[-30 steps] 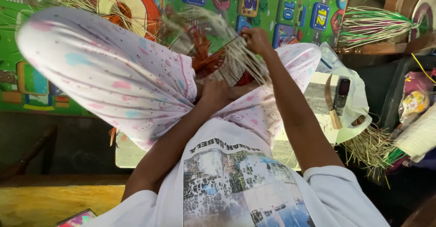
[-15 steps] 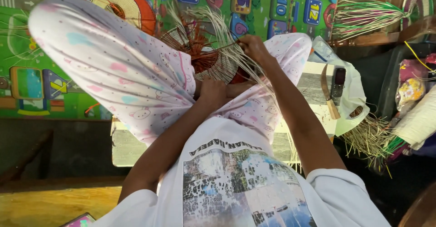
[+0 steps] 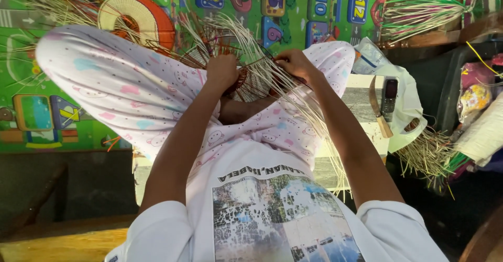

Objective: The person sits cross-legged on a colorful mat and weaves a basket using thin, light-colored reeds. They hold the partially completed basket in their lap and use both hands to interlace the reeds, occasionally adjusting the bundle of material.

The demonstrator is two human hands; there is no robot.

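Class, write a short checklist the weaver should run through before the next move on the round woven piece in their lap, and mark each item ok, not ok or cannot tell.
1. Left hand grips the round reddish-brown woven piece: ok.
2. Right hand holds the pale loose straw strands: ok.
3. Piece rests steady on the lap: ok, it lies between the knees.
4. Strands free of tangles: cannot tell, they fan out and cross.
5. Wooden-handled knife lies apart from both hands: ok, on the pale bench beside the dark phone.
6. Spare green and pink straw bundle within reach: cannot tell.
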